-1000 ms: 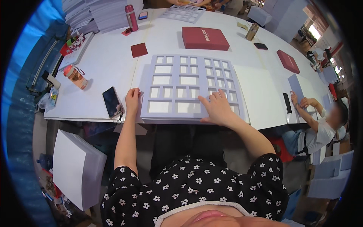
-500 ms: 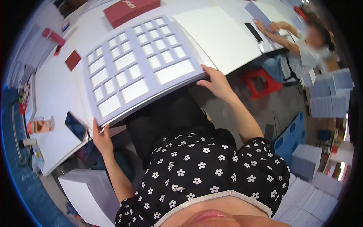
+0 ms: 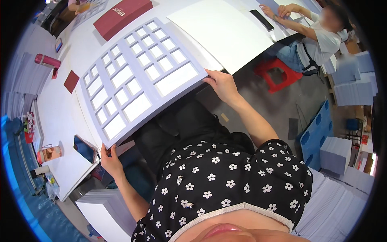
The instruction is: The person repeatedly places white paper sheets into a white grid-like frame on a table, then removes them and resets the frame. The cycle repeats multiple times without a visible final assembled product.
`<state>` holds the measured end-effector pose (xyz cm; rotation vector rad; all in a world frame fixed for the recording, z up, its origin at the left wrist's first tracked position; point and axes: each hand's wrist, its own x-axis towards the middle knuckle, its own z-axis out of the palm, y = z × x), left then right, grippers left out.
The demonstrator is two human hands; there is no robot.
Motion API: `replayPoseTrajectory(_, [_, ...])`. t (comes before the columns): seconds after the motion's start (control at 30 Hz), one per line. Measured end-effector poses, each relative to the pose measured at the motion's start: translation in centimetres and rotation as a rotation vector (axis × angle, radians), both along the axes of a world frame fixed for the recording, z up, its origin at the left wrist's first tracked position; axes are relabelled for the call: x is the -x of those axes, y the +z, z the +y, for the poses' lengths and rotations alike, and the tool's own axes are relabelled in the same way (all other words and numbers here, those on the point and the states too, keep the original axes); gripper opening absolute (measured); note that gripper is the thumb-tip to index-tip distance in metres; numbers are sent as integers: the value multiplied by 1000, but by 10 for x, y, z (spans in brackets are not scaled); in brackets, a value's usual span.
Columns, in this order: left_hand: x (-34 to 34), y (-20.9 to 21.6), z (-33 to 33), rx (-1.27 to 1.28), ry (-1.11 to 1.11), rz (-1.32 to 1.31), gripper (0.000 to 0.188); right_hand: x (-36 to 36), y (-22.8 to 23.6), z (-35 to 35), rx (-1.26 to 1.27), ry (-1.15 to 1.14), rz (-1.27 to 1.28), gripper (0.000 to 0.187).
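A pale grey-lavender board with several rectangular cut-outs point(image 3: 139, 74) lies tilted across the white table, its near edge reaching over the table's front edge toward my lap. White surface shows through its openings. My left hand point(image 3: 111, 163) grips the board's near left corner, with the thumb and index finger at the edge. At the near right corner, my right hand point(image 3: 224, 86) pinches the edge between thumb and fingers. The fingers under the board are partly hidden.
Beyond the board is a dark red box point(image 3: 123, 19). Right of it lies a large white sheet point(image 3: 225, 36). A phone point(image 3: 84, 149), a dark red card point(image 3: 71, 82) and a pink bottle point(image 3: 47, 61) are at left. Someone sits at far right beside a red stool point(image 3: 278, 76).
The view has shifted, so the table things sit differently in the picture. Both hands keep hold of the board's near corners, and its near edge looks thinner now.
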<state>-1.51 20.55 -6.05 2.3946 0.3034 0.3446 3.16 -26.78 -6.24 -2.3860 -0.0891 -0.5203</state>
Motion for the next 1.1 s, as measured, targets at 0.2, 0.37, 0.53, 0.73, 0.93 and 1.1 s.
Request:
replayPoseTrajectory(0.2, [0,0,-1,-68,-7,-15,37,-3,-6,-7,151,14,-142,31])
replayPoseTrajectory(0.37, [0,1,0,-73,-5,10,38,-6,-6,-16,257,26,-147,39])
replayPoseTrajectory(0.53, [8,2,19,61,2,-11,48,-10,-5,-55,642,-264,-192,54])
replayPoseTrajectory(0.73, [3,27,16,191,62,-216,47,-8,-27,-89,806,-191,296,32])
replayPoseTrajectory(0.93, [0,44,-6,209,-33,-287,45,-11,0,-84,696,-205,287,31])
replayPoseTrajectory(1.1, [-3,37,-4,307,-86,-328,43,-2,-11,-85,592,-154,106,23])
